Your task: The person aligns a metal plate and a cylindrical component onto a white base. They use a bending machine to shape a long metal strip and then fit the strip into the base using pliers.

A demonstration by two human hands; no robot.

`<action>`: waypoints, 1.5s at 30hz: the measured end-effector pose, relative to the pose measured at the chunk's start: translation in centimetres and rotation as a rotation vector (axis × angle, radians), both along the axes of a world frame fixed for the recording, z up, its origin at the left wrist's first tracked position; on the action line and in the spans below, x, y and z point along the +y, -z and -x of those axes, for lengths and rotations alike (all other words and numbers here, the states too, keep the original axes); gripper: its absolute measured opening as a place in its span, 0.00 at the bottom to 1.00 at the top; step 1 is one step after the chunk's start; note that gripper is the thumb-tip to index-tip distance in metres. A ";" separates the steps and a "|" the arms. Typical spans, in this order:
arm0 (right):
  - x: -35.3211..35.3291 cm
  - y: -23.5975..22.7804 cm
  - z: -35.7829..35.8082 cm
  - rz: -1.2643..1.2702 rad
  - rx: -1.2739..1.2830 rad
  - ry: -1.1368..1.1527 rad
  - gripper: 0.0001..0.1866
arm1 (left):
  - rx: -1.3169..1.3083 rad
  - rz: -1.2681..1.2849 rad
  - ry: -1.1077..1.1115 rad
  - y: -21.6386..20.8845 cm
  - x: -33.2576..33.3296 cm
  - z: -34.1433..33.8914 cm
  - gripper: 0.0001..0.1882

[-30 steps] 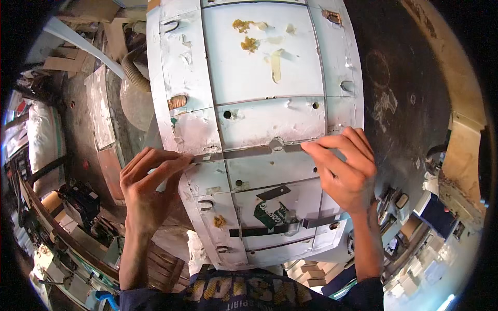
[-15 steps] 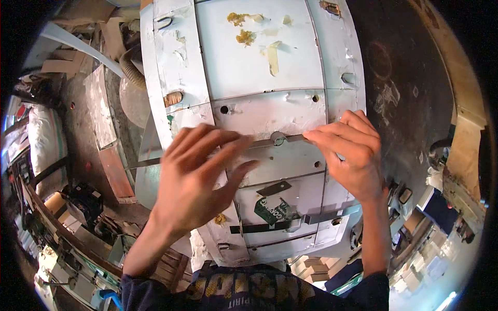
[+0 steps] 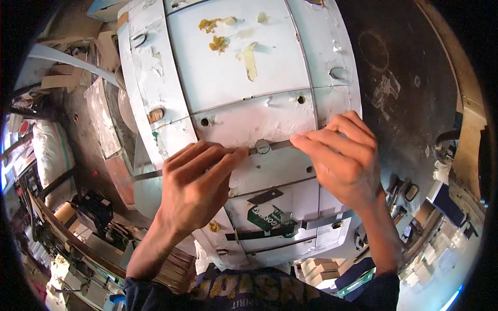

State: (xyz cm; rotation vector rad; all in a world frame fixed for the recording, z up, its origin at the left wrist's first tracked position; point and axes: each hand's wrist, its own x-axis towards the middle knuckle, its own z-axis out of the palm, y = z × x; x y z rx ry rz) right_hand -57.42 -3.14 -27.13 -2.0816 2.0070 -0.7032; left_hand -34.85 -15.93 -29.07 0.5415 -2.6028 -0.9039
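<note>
A long, thin dark strip [image 3: 281, 145] runs crosswise above a white, scuffed panelled board. My left hand [image 3: 194, 184] pinches it between thumb and fingertips, left of the middle. From the other side, my right hand [image 3: 342, 160] grips the strip with its thumb and fingers closed. Between the two hands a small round grey disc or ring [image 3: 263, 146] sits on the strip; how it is joined is too small to tell. The strip's left part [image 3: 148, 176] sticks out past my left hand. Under it lies the white board [image 3: 244, 116].
The board has holes and glue-like lumps [image 3: 219, 43]. Near me, a dark flat bar [image 3: 259, 231] and a green label [image 3: 265, 215] lie on it. A dark tabletop [image 3: 399, 67] extends to the right. A white sack [image 3: 54, 150] and a black box [image 3: 92, 211] stand at left.
My left hand's fingers, apart before, have closed on the strip. My right hand keeps its pinch. The board has shifted slightly leftward in view.
</note>
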 end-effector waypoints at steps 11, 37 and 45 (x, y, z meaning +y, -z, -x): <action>1.7 0.9 1.1 0.060 0.057 -0.057 0.11 | 0.012 0.073 -0.010 -0.1 0.5 -0.1 0.20; 4.2 0.2 5.8 0.003 -0.052 0.096 0.18 | -0.113 0.014 -0.149 -1.8 1.3 1.4 0.13; 3.4 -0.4 6.1 0.009 -0.023 0.057 0.15 | -0.143 -0.028 -0.184 -2.0 1.3 1.1 0.16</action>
